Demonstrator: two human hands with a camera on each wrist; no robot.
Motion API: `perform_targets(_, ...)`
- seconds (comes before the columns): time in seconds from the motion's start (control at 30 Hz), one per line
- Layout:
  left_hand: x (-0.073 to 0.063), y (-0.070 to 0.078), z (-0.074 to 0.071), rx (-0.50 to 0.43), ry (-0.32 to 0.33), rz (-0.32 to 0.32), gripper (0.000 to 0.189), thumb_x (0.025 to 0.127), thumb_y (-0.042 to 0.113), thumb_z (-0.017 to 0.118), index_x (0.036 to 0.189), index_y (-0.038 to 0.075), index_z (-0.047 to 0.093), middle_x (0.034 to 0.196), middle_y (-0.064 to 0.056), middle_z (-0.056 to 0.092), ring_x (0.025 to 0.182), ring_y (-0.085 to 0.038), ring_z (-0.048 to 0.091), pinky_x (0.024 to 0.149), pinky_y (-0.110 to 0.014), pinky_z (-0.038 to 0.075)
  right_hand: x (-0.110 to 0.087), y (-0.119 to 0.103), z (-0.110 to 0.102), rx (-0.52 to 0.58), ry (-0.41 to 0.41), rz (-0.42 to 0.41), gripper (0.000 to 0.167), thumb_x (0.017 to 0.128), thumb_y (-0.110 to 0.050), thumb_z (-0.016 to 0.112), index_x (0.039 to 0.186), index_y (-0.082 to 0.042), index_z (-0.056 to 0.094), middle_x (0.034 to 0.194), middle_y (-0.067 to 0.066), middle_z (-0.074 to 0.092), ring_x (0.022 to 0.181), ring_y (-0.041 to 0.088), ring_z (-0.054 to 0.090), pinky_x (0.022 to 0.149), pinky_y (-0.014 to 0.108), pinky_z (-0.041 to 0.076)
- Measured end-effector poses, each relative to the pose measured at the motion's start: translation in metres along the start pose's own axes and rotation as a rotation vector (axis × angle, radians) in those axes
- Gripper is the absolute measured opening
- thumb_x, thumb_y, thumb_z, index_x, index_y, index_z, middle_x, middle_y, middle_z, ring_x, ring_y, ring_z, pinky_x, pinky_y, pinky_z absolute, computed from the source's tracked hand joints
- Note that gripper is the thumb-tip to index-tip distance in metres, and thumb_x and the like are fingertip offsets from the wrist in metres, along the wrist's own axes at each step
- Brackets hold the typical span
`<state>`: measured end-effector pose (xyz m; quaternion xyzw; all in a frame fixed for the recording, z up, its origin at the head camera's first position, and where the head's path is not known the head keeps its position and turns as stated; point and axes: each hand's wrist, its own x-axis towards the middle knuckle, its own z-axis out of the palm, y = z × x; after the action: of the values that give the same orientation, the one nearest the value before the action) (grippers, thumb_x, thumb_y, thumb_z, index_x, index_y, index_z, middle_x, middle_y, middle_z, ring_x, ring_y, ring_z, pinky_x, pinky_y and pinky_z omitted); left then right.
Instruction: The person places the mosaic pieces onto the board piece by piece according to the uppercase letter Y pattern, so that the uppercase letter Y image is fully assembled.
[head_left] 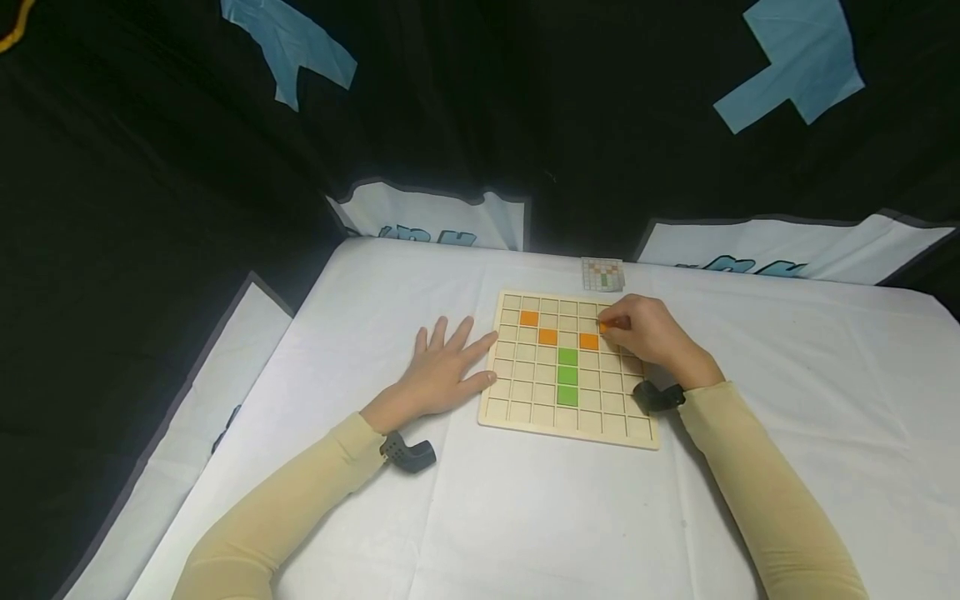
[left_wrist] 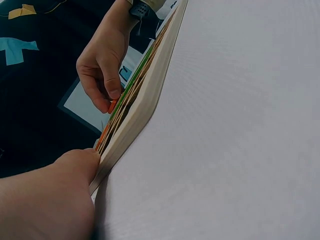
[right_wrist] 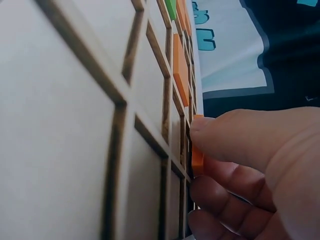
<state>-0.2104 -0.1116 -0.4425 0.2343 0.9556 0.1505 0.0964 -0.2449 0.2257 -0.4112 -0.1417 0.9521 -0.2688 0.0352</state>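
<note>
A wooden grid board [head_left: 525, 414] lies flat on the white table. My right hand [head_left: 651, 333] is over its upper right part and pinches an orange square tile [right_wrist: 198, 161] between thumb and fingers, at a cell of the grid. Three orange tiles, one of them the orange tile [head_left: 588, 342] left of my right hand, sit in cells. Below them a column of three green tiles [head_left: 567, 375] runs down the middle. My left hand [head_left: 438, 375] lies with spread fingers on the table, its fingertips touching the board's left edge.
Behind the board lies a small pattern card [head_left: 603, 275] with coloured squares, near the table's back edge. White cloth covers the table [head_left: 555, 517]. A black curtain [head_left: 525, 100] with blue tape hangs behind. Each wrist wears a dark camera [head_left: 408, 454].
</note>
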Motion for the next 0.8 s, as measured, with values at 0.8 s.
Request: perform_targets(0.8, 0.0012, 0.0000, -0.0002, 0.005, 0.010, 0.006, 0.068, 0.102, 0.057, 0.044, 0.162, 0.030, 0.028, 0.172, -0.018, 0.012, 0.155, -0.054, -0.001, 0.121, -0.074, 0.000, 0.0012, 0.0003, 0.0013, -0.023, 0.002, -0.004, 0.031, 0.092, 0.000, 0.067, 0.123, 0.003, 0.072, 0.121, 0.022, 0.070, 0.095, 0.029, 0.060, 0.085, 0.042, 0.052)
